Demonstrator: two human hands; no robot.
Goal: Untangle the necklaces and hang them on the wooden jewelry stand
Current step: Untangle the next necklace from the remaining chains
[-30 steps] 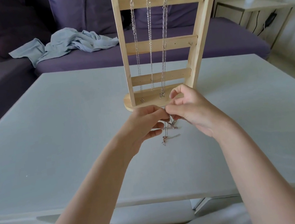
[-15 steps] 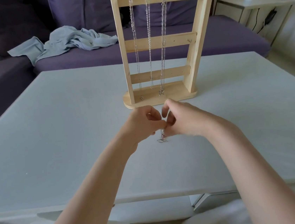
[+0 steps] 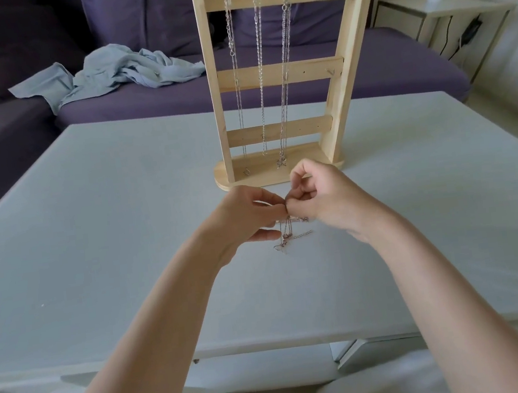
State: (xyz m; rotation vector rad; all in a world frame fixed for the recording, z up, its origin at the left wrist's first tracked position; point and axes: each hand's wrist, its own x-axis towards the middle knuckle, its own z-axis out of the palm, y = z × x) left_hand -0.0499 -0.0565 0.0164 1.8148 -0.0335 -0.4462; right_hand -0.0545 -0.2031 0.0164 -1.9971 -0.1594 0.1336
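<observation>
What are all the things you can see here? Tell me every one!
jewelry stand: one, pale wood, upright on the table's far side
hanging necklaces: three, silvery, on the top rail's left three hooks
tangled necklace: at least one, silvery-pink, dangling below the fingertips
table: one, pale grey
sofa: one, purple, behind the table
cloth: one, light blue, crumpled on the sofa
side table: one, white, far right
left hand: pinches the tangled necklace
right hand: pinches it too
</observation>
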